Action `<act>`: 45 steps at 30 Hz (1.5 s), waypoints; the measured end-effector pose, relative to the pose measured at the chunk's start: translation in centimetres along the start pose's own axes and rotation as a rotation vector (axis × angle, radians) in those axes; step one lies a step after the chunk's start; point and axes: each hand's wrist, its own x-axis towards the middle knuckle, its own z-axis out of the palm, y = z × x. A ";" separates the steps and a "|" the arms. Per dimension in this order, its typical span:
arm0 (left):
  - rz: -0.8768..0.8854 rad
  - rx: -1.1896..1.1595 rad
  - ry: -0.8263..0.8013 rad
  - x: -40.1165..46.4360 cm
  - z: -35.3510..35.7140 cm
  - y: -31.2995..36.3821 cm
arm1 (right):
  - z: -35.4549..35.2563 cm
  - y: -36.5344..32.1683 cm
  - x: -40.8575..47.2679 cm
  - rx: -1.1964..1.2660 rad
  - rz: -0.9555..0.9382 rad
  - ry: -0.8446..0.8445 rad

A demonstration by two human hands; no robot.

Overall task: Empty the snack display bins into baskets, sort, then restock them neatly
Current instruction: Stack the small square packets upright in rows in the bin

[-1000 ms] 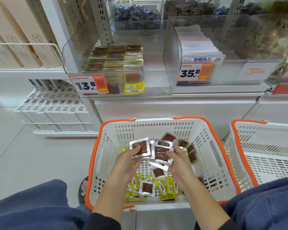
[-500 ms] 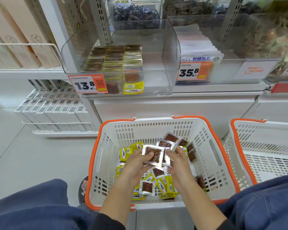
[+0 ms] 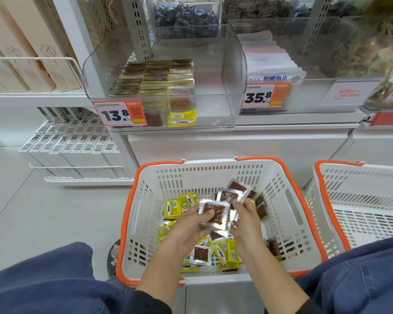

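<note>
Over the white basket [image 3: 288,214], the left hand [image 3: 188,230] pinches a small stack of silver snack packets [image 3: 214,214], thumb on top. Beside it, the right hand [image 3: 245,219] grips more packets, fanned toward the basket's far edge. Loose yellow packets [image 3: 172,209] lie on the basket's bottom. Above, the clear bin [image 3: 227,87] holds neat rows at its left side.

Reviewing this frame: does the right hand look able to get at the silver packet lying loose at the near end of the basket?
Probably yes, once freed. The silver packet lies face up and uncovered, just beside the right hand, but that hand is busy pinching the packet stack with the left hand.
</note>
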 end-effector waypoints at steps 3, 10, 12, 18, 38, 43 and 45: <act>-0.020 0.033 0.020 0.6 -1.2 0.1 | 0.0 -0.6 0.0 0.012 0.002 0.038; 0.107 0.223 -0.132 -0.1 -3.1 2.9 | -0.8 -1.3 0.5 -0.331 -0.115 0.013; 0.162 0.399 -0.168 -0.6 -2.7 3.8 | -0.6 -1.6 0.6 -0.419 -0.116 -0.049; 0.174 0.438 -0.207 -0.8 -2.2 3.9 | -0.5 -2.1 0.6 -0.457 -0.052 -0.220; 0.122 0.168 -0.245 -0.4 -2.3 2.7 | 0.3 -2.4 -0.1 -0.061 0.105 -0.237; 0.100 0.257 -0.213 -0.3 -1.8 2.2 | 0.7 -2.2 -0.4 -0.120 0.018 -0.061; 0.117 0.412 -0.217 -0.7 -1.2 1.9 | 0.8 -1.9 -0.4 -0.145 0.006 0.011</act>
